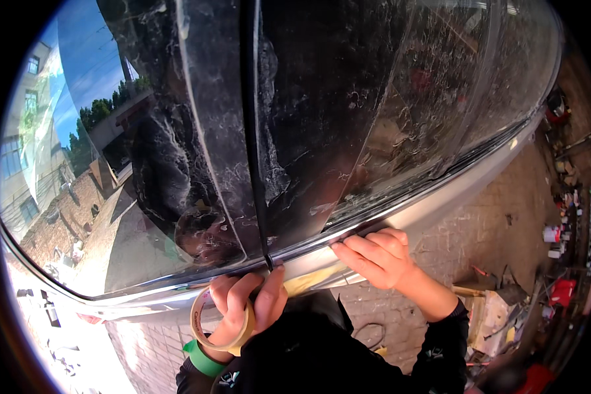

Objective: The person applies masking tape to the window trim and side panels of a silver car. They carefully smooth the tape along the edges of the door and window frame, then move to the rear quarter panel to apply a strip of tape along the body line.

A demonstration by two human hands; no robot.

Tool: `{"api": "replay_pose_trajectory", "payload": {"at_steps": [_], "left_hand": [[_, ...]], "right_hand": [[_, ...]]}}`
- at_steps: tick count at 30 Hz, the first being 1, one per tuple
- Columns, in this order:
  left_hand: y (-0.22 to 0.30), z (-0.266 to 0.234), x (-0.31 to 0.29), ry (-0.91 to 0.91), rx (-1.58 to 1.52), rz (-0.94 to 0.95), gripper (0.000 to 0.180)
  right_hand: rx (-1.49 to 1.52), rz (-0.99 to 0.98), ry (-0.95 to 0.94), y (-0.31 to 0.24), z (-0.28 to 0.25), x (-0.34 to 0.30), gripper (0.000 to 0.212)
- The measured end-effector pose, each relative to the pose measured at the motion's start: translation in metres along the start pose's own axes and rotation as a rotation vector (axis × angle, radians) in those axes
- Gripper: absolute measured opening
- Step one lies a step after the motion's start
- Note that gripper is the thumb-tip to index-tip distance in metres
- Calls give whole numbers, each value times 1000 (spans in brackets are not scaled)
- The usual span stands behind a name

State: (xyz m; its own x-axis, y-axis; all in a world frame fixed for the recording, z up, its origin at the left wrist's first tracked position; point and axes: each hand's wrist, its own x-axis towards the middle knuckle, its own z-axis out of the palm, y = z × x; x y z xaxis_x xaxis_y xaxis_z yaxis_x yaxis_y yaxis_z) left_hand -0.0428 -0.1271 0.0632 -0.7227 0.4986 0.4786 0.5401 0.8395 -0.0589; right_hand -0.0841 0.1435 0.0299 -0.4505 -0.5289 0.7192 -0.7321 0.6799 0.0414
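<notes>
Looped round my left hand (pixel 269 303) is a roll of pale masking tape (pixel 248 328), its fingers passing through the ring. Those fingers are bent, with the tips at the metal trim (pixel 295 253) under a dark vertical window divider (pixel 251 131). A green ring of tape (pixel 203 360) circles my left wrist. To the right of it a yellowish strip (pixel 316 279) lies along the car body. My right hand (pixel 377 259) has curled fingers, the index fingertip pressed to the edge below the trim; what is under its fingertips is hidden.
Dusty, streaked car windows (pixel 328 118) fill the upper view. Brick paving (pixel 387 322) lies below the car. At the right stand a wooden box (pixel 492 322), red items (pixel 562 292) and several small containers (pixel 555 240). Buildings and trees show at the left.
</notes>
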Motion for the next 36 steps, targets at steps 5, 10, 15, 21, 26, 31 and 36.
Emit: {"api": "replay_pose_trajectory", "payload": {"at_steps": [5,10,15,21,26,31,36], "left_hand": [[-3,-1,1,130,-48,8,36],[-8,-3,-3,181,-72,137,34],[-19,-16,-35,272,-216,58,31],[-30,-22,-76,316,-191,-60,24],[-36,-32,-100,351,-154,-186,24],[-37,-29,-110,395,-193,-198,21],[-33,-28,-118,369,-310,-143,23]], "right_hand": [[-40,76,7,-5,-4,1,34],[-6,14,-30,-10,-3,5,35],[-46,108,51,-13,-1,6,37],[-17,34,-41,-26,10,4,37],[-74,138,110,-38,11,15,36],[17,122,-42,-65,14,19,37],[80,384,210,-125,5,-1,34]]}}
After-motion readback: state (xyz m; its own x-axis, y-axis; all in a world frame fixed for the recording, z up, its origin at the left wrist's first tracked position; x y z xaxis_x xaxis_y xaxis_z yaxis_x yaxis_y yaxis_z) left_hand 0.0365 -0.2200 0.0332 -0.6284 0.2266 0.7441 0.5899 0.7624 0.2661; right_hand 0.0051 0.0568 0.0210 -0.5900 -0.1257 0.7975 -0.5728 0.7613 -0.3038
